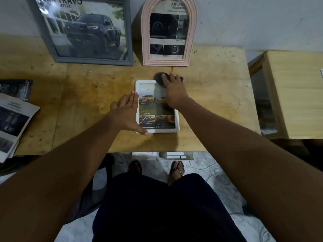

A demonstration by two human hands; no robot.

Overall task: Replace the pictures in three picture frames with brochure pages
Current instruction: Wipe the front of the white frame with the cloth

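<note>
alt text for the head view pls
A white frame holding a truck brochure page lies flat on a wooden table; the left hand rests flat at its left edge and the right hand reaches over it onto a dark object. A grey frame and pink arched frame stand behind.

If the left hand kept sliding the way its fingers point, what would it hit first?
Likely the pink frame, past the white frame beside the left hand; depth is unclear.
</note>
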